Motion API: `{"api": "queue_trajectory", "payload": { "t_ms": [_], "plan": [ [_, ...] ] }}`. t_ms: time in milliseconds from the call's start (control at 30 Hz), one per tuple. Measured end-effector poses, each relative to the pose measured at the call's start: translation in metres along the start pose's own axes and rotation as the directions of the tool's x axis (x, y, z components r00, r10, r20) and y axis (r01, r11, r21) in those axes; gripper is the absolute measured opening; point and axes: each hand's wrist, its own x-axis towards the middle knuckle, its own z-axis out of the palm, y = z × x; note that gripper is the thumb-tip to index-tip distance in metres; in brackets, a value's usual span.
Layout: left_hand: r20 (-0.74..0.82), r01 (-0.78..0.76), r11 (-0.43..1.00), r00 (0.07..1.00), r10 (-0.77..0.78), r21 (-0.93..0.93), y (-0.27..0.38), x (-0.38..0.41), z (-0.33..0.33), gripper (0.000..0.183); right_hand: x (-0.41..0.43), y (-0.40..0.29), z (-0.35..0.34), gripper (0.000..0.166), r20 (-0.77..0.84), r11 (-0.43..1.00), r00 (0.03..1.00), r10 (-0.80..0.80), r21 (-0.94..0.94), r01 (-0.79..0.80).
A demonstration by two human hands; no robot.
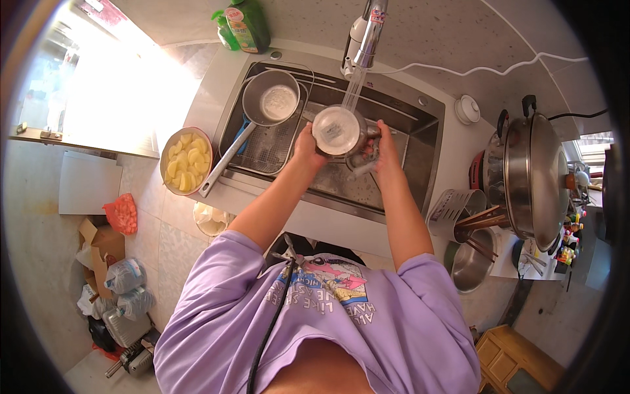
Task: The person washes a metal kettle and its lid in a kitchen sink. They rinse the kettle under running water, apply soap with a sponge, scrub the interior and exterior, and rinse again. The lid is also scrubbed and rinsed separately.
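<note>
Water runs from the chrome faucet [369, 47] onto a round metal vessel [336, 131], whose pale round base faces up above the sink basin [423, 147]. My left hand [311, 147] grips its left side. On its right side, my right hand [384, 147] is closed around what looks like the vessel's handle, with something wet and greyish, perhaps a scrubber, against the palm; the fingers are partly hidden. Left of the vessel, a small long-handled saucepan [256, 101] rests on a wire drain basket [268, 147] set in the sink.
A bowl of cut, peeled pale-yellow pieces [186, 160] stands left of the sink. Green bottles [248, 27] stand behind. A slotted utensil holder [455, 212] with chopsticks and a large lidded steel pot [534, 182] are at right. A white lidded cup [466, 109] sits by the sink's corner.
</note>
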Motion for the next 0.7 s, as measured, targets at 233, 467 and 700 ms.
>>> {"api": "queue_trajectory", "payload": {
  "t_ms": [233, 467, 700],
  "plan": [
    [-0.034, 0.058, 0.995, 0.998, -0.056, 0.080, 0.003, 0.011, -0.010, 0.035, 0.010, 0.004, -0.028, 0.032, -0.028, 0.995, 0.996, 0.089, 0.047, -0.087],
    [-0.137, -0.121, 0.968, 0.979, 0.154, 0.221, -0.003, 0.011, -0.009, 0.027, 0.010, 0.014, -0.038, 0.030, 0.065, 0.960, 0.984, 0.164, 0.219, -0.174],
    [0.837, -0.598, -0.614, 0.505, 0.210, 0.515, 0.012, -0.013, -0.037, 0.046, 0.007, 0.010, -0.048, 0.028, 0.056, 0.950, 0.971, 0.231, 0.204, -0.237]
  ]
}}
